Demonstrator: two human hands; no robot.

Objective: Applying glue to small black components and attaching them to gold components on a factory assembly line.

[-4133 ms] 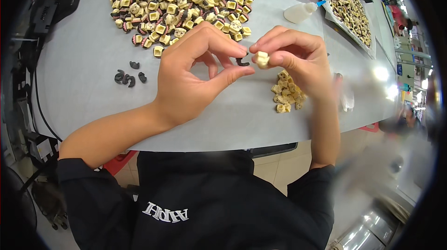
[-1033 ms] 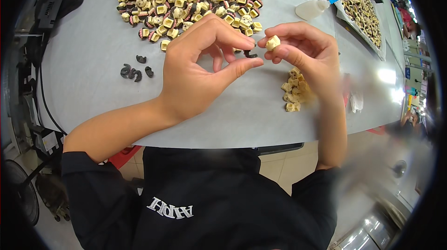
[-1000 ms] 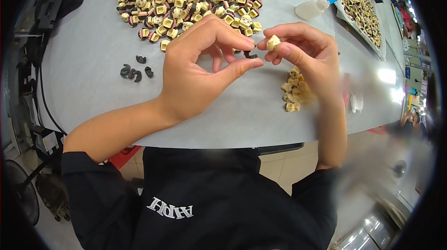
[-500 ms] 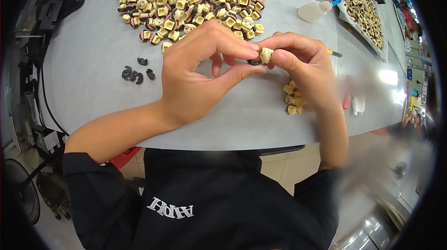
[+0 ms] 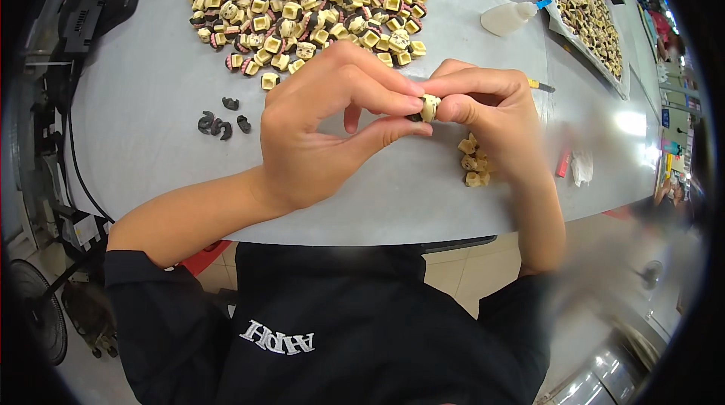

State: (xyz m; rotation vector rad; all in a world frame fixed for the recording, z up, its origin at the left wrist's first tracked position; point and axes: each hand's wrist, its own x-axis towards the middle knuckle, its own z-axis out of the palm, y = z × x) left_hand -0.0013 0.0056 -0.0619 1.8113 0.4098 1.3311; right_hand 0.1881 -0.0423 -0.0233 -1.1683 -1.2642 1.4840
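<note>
Between my two hands is a small cream doll-head piece with dark face marks. My right hand pinches it between thumb and forefinger. My left hand grips a small black curved piece, mostly hidden by its fingertips, against the side of the cream head. Below the right hand lies a little group of loose cream head pieces, partly covered by that wrist. Several black curved pieces rest on the grey table, left of my left forearm.
A large heap of cream-and-black heads covers the far middle. A white squeeze bottle with a blue tip stands beyond my right hand. Trays of pieces sit at the far right. A yellow-handled knife lies beside my right hand.
My hands have come slightly nearer to me. The black piece and the cream head, apart or barely touching before, are now pressed together.
</note>
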